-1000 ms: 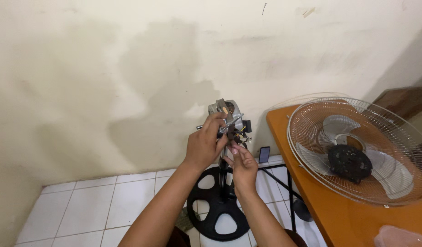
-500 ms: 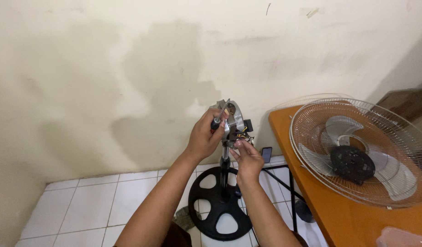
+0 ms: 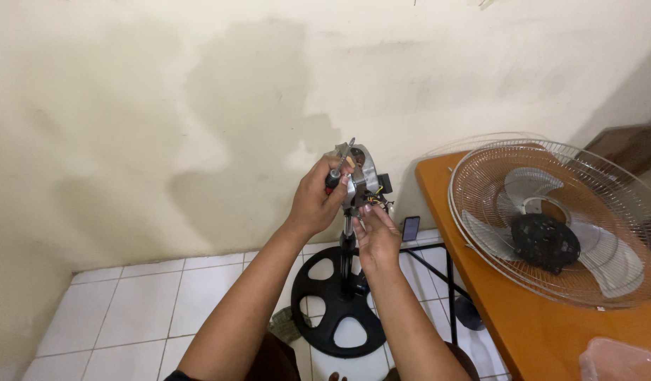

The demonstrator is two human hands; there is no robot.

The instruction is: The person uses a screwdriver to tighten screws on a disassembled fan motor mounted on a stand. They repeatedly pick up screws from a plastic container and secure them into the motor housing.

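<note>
I see my left hand (image 3: 317,201) clenched round a screwdriver (image 3: 337,167), its dark handle with a red band gripped in the fist and its thin metal shaft slanting up against the fan motor (image 3: 363,173); the motor is a bare, rounded lump of shiny grey metal with small coloured wires at its lower side, perched on top of a slim metal pole; my right hand (image 3: 375,236) sits just below the motor, fingers loosely curled with the tips at the wiring, and I cannot tell whether they pinch anything; directly beneath the motor, the pole runs down to a round black plastic base (image 3: 337,302) with large cut-outs, standing on glossy white floor tiles (image 3: 135,303); behind the motor rises a cream plaster wall (image 3: 198,106), mottled with darker damp-looking patches; right of the motor stands an orange wooden table (image 3: 523,331) on black metal legs; on it lies a round wire fan guard (image 3: 551,219), fine spoked and pale, with translucent blades and a dusty black hub inside; a small dark phone-like slab (image 3: 410,228) leans by the wall just right of the motor; my forearms cover part of the base.
</note>
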